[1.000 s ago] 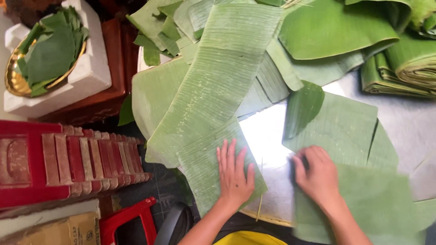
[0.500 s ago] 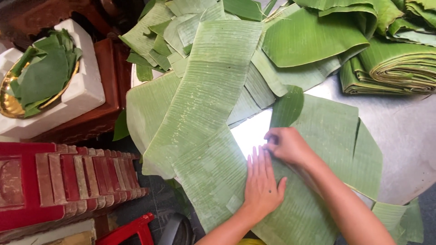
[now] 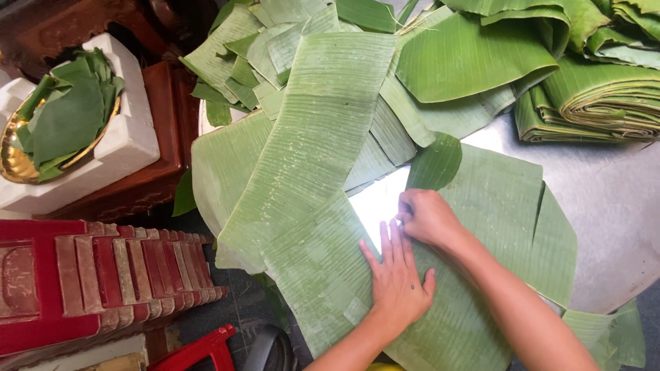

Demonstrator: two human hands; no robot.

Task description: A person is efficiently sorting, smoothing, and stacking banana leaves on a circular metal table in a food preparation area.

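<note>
My left hand [image 3: 397, 278] lies flat, fingers spread, on a pale banana leaf sheet [image 3: 474, 302] spread over the metal table [image 3: 612, 206]. Just above it, my right hand [image 3: 426, 216] has its fingers curled and pinches the leaf's edge near a small dark green leaf piece [image 3: 434, 163]. A long pale leaf strip [image 3: 323, 137] runs diagonally from the top of the table down to the left of my hands, overlapping another sheet [image 3: 320, 275].
Folded stacks of banana leaves [image 3: 598, 96] sit at the back right, loose leaf pieces [image 3: 247, 55] at the back. A gold bowl lined with leaves [image 3: 58, 130] rests on a white block at left. Red wooden furniture [image 3: 89, 275] stands below it.
My right hand moved left from the sheet's right part to its upper edge and curled into a pinch. My left hand shifted right onto the same sheet.
</note>
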